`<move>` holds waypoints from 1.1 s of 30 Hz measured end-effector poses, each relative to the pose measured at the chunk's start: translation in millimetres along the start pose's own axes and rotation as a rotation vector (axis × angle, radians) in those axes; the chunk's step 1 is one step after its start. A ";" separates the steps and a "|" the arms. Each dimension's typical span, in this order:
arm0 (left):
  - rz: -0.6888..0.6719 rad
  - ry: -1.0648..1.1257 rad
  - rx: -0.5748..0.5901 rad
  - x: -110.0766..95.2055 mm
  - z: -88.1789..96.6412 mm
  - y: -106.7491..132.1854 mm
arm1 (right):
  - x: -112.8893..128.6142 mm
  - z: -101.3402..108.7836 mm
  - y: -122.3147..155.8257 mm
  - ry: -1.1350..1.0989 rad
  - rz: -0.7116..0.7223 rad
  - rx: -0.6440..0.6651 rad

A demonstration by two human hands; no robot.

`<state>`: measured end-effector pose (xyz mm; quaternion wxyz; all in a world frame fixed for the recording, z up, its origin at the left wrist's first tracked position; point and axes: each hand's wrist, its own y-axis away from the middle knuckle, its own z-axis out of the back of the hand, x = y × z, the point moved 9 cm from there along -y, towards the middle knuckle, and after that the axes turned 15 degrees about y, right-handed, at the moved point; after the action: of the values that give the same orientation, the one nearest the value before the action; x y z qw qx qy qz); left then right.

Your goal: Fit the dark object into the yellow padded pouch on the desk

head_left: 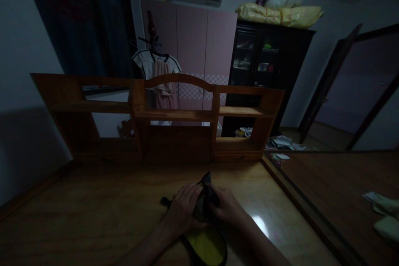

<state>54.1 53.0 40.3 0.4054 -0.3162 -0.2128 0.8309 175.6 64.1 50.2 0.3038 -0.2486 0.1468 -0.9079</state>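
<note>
Sandal (208, 246), I think, bottom centre of the frame, left grip (183, 205) and right grip (225, 204) both closed round its dark upper (205, 179), can't tell how tightly. I'd steady it left-handed and ease the upper with the right, no yanking

Left hand (181, 208): bare, gently rounded back, slim fingers (188, 191), plain outline. Left forearm (149, 243): bare too, smooth contour, slim at the wrist, broader toward the elbow end, lower part sinking into shade. Right hand (227, 203): also bare, similar build, fingertips mostly hidden from me. Right forearm (257, 232): bare, same taper, edges a bit clearer from where I'm standing. Room's dim, so nails and fine markings are too dark to tell. Clothing higher up: can't tell.
</note>
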 end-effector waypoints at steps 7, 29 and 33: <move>0.032 0.053 0.025 9.2 -3.4 -1.5 | -4.8 -5.4 1.4 0.027 0.004 -0.011; 0.256 0.295 0.005 33.4 -9.7 2.1 | 0.1 16.9 -3.0 0.070 0.003 -0.091; 0.312 0.346 0.021 36.9 -14.2 2.4 | -4.6 13.7 -2.2 0.046 -0.007 -0.103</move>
<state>45.4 82.8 15.7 0.3055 -0.4791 -0.0800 0.8190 185.2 67.0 60.8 0.2840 -0.2436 0.1996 -0.9056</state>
